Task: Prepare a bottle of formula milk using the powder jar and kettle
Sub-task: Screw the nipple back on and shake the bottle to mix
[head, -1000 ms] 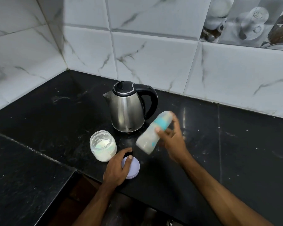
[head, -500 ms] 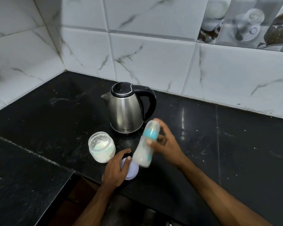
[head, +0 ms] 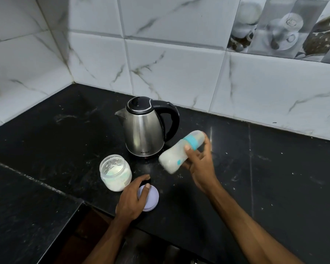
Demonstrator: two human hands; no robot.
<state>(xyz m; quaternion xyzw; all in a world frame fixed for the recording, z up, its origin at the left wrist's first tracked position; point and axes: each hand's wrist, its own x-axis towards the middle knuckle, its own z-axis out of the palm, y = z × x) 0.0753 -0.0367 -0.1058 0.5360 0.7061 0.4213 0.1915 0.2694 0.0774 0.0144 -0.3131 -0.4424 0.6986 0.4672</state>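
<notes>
My right hand [head: 200,164] grips a baby bottle [head: 176,155] with a teal collar and clear cap, full of milky liquid. The bottle is tilted, cap up to the right, and blurred, in the air in front of the steel kettle [head: 145,128]. The open powder jar [head: 115,172], part full of white powder, stands left of the bottle. My left hand [head: 133,199] rests on the jar's lilac lid [head: 151,199], which lies flat near the counter's front edge, with thumb and fingers around its rim.
The black stone counter [head: 274,178] runs into a corner of white marble tiles [head: 179,73]. White powder specks lie scattered around the kettle and jar. A lower black ledge [head: 27,216] sits at the left front.
The bottle swung from tilted to nearly upright and back to tilted in my right hand, a shaking motion. My left hand stayed on the lid.
</notes>
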